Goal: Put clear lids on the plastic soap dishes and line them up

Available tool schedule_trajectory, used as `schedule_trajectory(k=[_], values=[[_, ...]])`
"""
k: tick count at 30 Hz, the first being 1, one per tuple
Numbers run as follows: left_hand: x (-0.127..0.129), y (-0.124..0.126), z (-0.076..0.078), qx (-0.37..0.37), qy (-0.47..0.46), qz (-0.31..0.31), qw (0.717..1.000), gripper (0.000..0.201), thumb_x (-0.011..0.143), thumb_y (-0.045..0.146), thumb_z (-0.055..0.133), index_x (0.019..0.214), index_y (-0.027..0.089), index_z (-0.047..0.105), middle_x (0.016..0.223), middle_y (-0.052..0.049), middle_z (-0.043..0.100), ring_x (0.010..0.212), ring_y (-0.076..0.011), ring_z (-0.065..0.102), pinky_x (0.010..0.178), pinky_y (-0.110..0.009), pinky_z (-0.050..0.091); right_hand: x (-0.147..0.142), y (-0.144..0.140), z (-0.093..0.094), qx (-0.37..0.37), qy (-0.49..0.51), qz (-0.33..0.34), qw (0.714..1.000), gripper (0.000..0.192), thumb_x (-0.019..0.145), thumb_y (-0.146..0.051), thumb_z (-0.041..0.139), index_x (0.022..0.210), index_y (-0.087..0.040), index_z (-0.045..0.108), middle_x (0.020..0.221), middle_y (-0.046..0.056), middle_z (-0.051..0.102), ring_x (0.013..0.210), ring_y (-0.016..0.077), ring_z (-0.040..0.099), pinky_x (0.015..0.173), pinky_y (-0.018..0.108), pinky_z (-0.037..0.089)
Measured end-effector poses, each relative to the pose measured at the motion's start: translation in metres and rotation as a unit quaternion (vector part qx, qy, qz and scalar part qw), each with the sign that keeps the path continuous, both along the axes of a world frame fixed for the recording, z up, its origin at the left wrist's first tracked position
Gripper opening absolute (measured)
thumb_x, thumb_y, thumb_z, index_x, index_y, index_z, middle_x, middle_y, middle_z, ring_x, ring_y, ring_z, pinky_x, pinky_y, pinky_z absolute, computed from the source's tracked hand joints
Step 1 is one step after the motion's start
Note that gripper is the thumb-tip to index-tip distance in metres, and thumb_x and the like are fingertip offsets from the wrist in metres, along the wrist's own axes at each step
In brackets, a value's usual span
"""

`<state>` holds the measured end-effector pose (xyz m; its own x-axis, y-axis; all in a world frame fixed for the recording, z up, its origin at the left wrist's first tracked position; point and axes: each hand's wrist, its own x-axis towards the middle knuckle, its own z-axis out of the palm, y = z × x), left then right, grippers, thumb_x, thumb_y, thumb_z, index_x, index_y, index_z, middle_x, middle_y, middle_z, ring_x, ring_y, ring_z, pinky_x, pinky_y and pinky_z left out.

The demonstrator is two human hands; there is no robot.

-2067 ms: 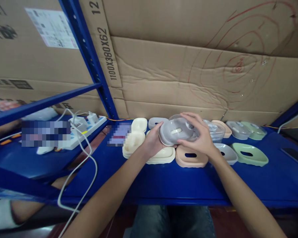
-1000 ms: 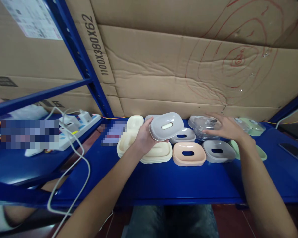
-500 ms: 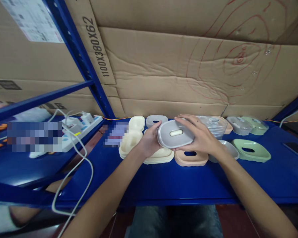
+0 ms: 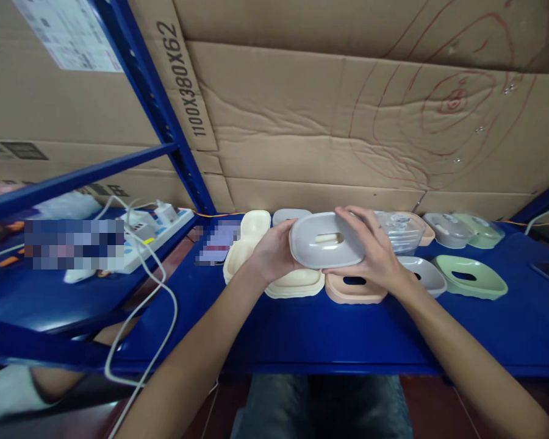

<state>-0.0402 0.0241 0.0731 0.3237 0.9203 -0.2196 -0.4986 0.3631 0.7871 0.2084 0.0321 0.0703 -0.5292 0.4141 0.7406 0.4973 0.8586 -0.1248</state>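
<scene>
Between my two hands, above the shelf, is a grey oval plastic dish point(image 4: 306, 247) with a long slot in its middle and a pale strip showing in the slot. My left hand point(image 4: 277, 250) grips its left end, thumb along the upper rim. Around the right end closes my right hand point(image 4: 375, 247), fingers over the top edge and thumb below. Just under the dish lie a cream oval piece point(image 4: 295, 288) and a peach slotted dish point(image 4: 354, 291). Farther right are a second grey slotted dish point(image 4: 425, 274) and a green slotted one point(image 4: 473, 277).
Along the back stand clear-lidded containers in grey point(image 4: 446, 230) and green point(image 4: 482, 231), plus clear covers point(image 4: 400, 231). More cream pieces point(image 4: 255, 224) lie left. A white power strip point(image 4: 165, 235) and loose cable point(image 4: 174, 311) sit beside the blue upright point(image 4: 183, 161).
The grey dish has tilted in my hands, so its slot looks wider and its face turns more toward me. The view has shifted slightly.
</scene>
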Motion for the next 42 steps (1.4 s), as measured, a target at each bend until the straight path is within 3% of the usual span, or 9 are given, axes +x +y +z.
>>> schedule_trajectory(k=[6,11,15,19,23,27,34,39,42], values=[[-0.016,0.009,0.005,0.049,0.013,0.109,0.993,0.04,0.106,0.051,0.055,0.127,0.024,0.076,0.122,-0.012,0.083,0.101,-0.0315,0.077,0.068,-0.039,0.064,0.019,0.011,0.006,0.069,0.123,-0.112,0.984,0.115,0.077,-0.077,0.09,0.171,-0.032,0.04,0.154,0.019,0.057,0.145,0.0508,0.055,0.122,0.076,0.046],[-0.035,0.021,0.004,0.088,0.02,0.187,0.978,0.063,0.105,0.073,0.049,0.12,0.017,0.076,0.106,-0.016,0.083,0.081,-0.0264,0.076,0.047,-0.027,0.047,0.039,0.025,0.006,0.099,0.188,-0.13,0.968,0.094,0.088,-0.064,0.087,0.168,-0.036,0.045,0.154,0.018,0.058,0.141,0.0481,0.057,0.121,0.075,0.045],[-0.043,0.041,0.01,0.132,0.109,0.236,0.957,0.03,0.091,0.038,0.079,0.11,0.015,0.074,0.09,-0.008,0.08,0.07,-0.0187,0.071,0.053,-0.025,0.053,0.044,0.03,0.006,0.101,0.2,-0.161,0.961,0.09,0.09,-0.066,0.084,0.165,-0.034,0.047,0.153,0.018,0.059,0.141,0.0472,0.058,0.12,0.072,0.047],[-0.047,0.071,0.023,0.147,0.203,0.302,0.92,0.018,0.08,0.015,0.084,0.094,0.015,0.074,0.077,-0.003,0.074,0.068,-0.0163,0.069,0.064,-0.025,0.055,0.047,0.03,0.008,0.105,0.191,-0.201,0.955,0.095,0.088,-0.073,0.082,0.164,-0.028,0.047,0.149,0.019,0.06,0.139,0.0465,0.059,0.117,0.073,0.05],[-0.047,0.082,0.023,0.18,0.273,0.285,0.901,0.015,0.08,0.016,0.084,0.094,0.016,0.079,0.079,-0.004,0.075,0.069,-0.0164,0.067,0.065,-0.025,0.051,0.051,0.03,0.01,0.106,0.191,-0.189,0.957,0.096,0.089,-0.069,0.082,0.168,-0.028,0.045,0.15,0.02,0.059,0.142,0.0491,0.056,0.119,0.075,0.046],[-0.046,0.074,0.005,0.239,0.356,0.246,0.869,0.011,0.079,0.014,0.082,0.089,0.017,0.079,0.087,-0.004,0.075,0.077,-0.016,0.066,0.073,-0.025,0.051,0.055,0.032,0.008,0.094,0.185,-0.204,0.957,0.1,0.087,-0.075,0.081,0.168,-0.028,0.044,0.152,0.02,0.058,0.143,0.0494,0.055,0.12,0.077,0.046],[-0.049,0.068,-0.022,0.26,0.544,0.205,0.771,0.012,0.089,0.023,0.073,0.096,0.018,0.08,0.096,-0.009,0.08,0.093,-0.0246,0.074,0.087,-0.033,0.056,0.055,0.035,0.004,0.076,0.165,-0.19,0.965,0.105,0.086,-0.073,0.082,0.17,-0.028,0.04,0.156,0.021,0.055,0.147,0.0503,0.052,0.121,0.079,0.043],[-0.051,0.066,-0.026,0.257,0.639,0.167,0.706,0.014,0.089,0.019,0.071,0.098,0.021,0.081,0.107,-0.011,0.083,0.11,-0.03,0.075,0.108,-0.039,0.054,0.053,0.04,0.001,0.134,0.175,-0.153,0.963,0.099,0.084,-0.067,0.089,0.166,-0.031,0.048,0.148,0.019,0.062,0.138,0.0448,0.06,0.116,0.076,0.05],[-0.049,0.062,-0.025,0.262,0.689,0.145,0.66,0.019,0.093,0.018,0.066,0.104,0.021,0.081,0.115,-0.012,0.083,0.123,-0.0318,0.073,0.117,-0.041,0.051,0.052,0.042,0.0,0.12,0.175,-0.166,0.963,0.098,0.083,-0.069,0.088,0.165,-0.032,0.048,0.147,0.019,0.062,0.139,0.0445,0.059,0.117,0.077,0.049]])
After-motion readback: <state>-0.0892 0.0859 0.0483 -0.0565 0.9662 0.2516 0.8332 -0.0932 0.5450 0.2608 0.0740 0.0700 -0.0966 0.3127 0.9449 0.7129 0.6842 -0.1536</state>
